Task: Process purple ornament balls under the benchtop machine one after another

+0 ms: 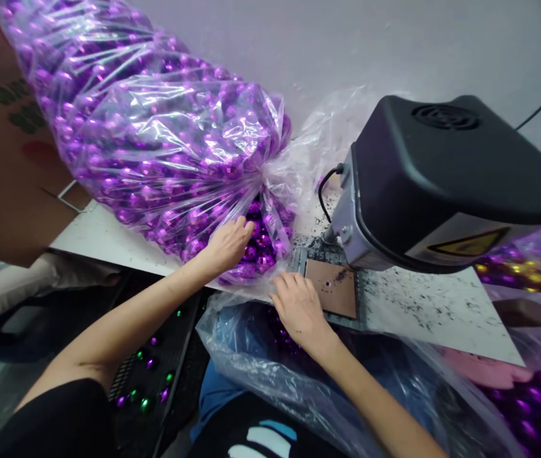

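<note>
A large clear plastic bag [156, 121] full of shiny purple faceted balls lies on the white table. Its neck is gathered, and through an opening below it loose purple balls [263, 238] show. My left hand [229, 245] is closed on the bag's plastic at the left of this opening; its fingertips are partly hidden. Fingers stretched forward, my right hand [301, 308] rests at the table's front edge, by the lower end of the opening. No ball is visible in it. A second clear bag [251, 362] lies open across my lap, with purple balls inside.
A black machine head [456, 178] with a yellow warning label overhangs a brown board [331, 289] on a metal base. Dark shavings litter the white table [423, 312]. A cardboard box [7, 159] stands left. Green and purple balls [145, 402] lie low on a black surface.
</note>
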A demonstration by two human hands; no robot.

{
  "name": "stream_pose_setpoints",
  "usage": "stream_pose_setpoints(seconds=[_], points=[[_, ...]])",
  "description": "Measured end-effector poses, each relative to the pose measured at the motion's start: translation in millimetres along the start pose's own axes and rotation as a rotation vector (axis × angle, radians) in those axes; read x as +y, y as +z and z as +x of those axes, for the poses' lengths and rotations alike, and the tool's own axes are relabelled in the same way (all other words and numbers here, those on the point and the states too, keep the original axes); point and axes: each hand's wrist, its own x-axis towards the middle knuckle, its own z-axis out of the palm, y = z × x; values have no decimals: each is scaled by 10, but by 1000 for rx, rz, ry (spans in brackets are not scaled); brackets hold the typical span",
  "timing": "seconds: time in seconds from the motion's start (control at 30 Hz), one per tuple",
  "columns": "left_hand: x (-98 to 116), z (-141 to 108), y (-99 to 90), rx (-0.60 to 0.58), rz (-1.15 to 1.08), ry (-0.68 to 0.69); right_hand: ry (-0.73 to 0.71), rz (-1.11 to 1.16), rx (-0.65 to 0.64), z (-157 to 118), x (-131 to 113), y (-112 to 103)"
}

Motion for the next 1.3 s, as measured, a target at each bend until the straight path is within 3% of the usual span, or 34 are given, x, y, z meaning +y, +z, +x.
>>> stream_pose_setpoints(seconds=[0.1, 0.23, 0.3, 0.37, 0.4, 0.47, 0.57, 0.7, 0.83, 1.07, 1.3], points=[[168, 112, 39, 62, 23, -75, -22, 27, -9, -40, -78, -35], [156, 178, 179, 56, -113, -174, -77, 87, -60, -226, -107, -156], [123, 102, 166, 160, -357, -164, -120, 132, -108, -366, -49, -272], [157, -54, 77, 251, -773, -148, -168, 177, -157, -507, 44, -425], [212, -147, 20, 233, -1024, -139, -186, 202, -189, -569, 95, -509], [392, -323, -70, 15, -1506, -110, -199, 268, -287, -669, 188, -683], [728, -439, -34, -403, -1963, -69, -192, 353, -391, -774, 286, -922], [1001, -305, 261, -540, -2287, -158, -109, 362, -303, -913, 404, -1164], [1054, -149, 449, -540, -2309, -218, 14, 377, -220, -1051, 610, -1345], [1190, -108, 409, -202, -1822, -207, 241, 530, 4, -1100, 967, -1468], [1250, -45, 425, -180, -1841, -187, 262, 563, 16, -1097, 1015, -1441]])
